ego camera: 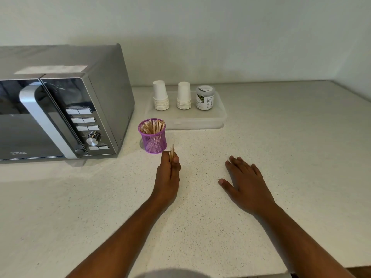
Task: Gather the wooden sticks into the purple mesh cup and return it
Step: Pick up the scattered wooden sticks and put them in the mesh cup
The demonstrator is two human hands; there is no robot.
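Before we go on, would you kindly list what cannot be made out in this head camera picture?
- How many thin wooden sticks the left hand grips: its fingers cover most of them.
- How many sticks stand in the purple mesh cup: they overlap, too small to count.
- The print on the grey-lidded jar: too small.
- The silver microwave: cut off by the left edge.

the left edge cuts off the microwave (60, 109), so most of its door is out of view, and the labels above its buttons are too small to read. the left hand (168, 177) covers the lower part of the held sticks (172, 152); only their tips show. how many sticks (153, 127) stand inside the purple mesh cup (153, 137) cannot be counted. the print on the jar (205, 98) is blurred. both forearms leave the picture at the bottom edge.
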